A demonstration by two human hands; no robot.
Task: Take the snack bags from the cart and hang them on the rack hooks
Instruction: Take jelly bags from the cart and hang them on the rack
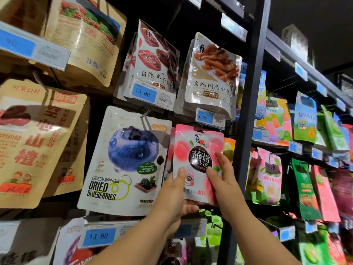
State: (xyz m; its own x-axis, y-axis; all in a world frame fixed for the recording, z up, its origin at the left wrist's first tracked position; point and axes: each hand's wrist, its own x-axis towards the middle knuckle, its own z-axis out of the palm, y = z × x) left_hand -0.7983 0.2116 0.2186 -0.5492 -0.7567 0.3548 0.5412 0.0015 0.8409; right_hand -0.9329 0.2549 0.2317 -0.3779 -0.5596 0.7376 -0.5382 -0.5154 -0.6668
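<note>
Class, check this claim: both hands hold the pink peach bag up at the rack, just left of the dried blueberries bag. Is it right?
No. The head view shows the left hand and right hand holding the pink peach bag just right of the dried blueberries bag, not left.

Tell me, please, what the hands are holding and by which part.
Both hold the pink jelly bag by its lower half: the left hand pinches the lower left edge, thumb in front; the right hand grips the lower right edge.
</note>
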